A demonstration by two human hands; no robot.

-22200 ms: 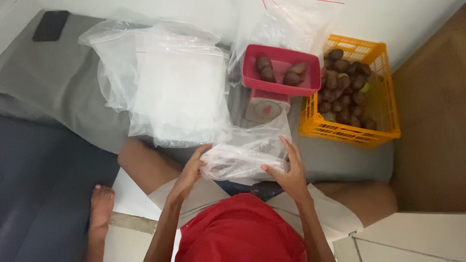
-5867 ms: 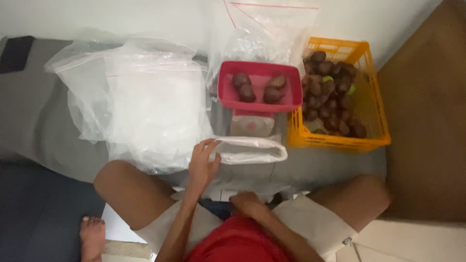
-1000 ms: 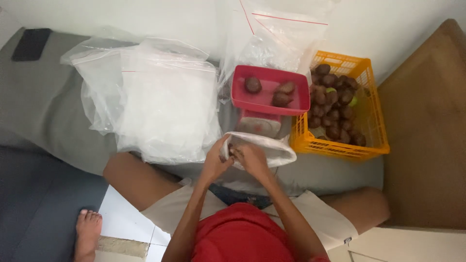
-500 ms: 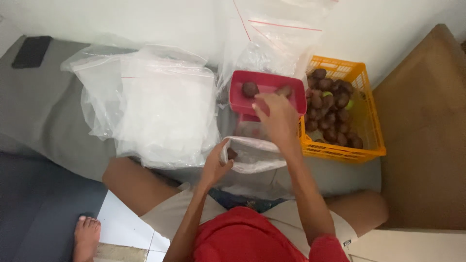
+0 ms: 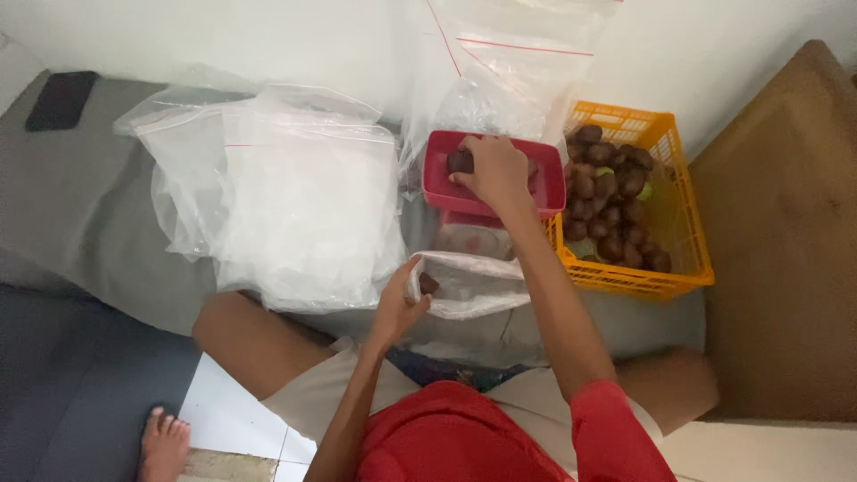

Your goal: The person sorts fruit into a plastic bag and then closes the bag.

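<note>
While the right hand (image 5: 495, 170) reaches into the red tray (image 5: 437, 174) at twelve o'clock, its fingers are curled over the dark fruits inside; whether that grip has closed on one cannot be told. At six o'clock from the tray, the left hand (image 5: 397, 308) pinches the rim of a small clear bag (image 5: 482, 286), holding its mouth open, with one dark fruit (image 5: 428, 284) just beside the thumb inside the opening. Little open room lies between bag and tray, where a small scale (image 5: 473, 239) sits under the tray. At three o'clock, touching the tray's edge, an orange crate (image 5: 678, 268) holds many dark fruits. At nine o'clock a stack of clear bags (image 5: 286, 205) spreads over the grey mattress (image 5: 80, 214). More clear bags (image 5: 509, 71) lean on the white wall (image 5: 268, 36) behind. A dark phone (image 5: 61, 100) lies at the far ten o'clock corner.
</note>
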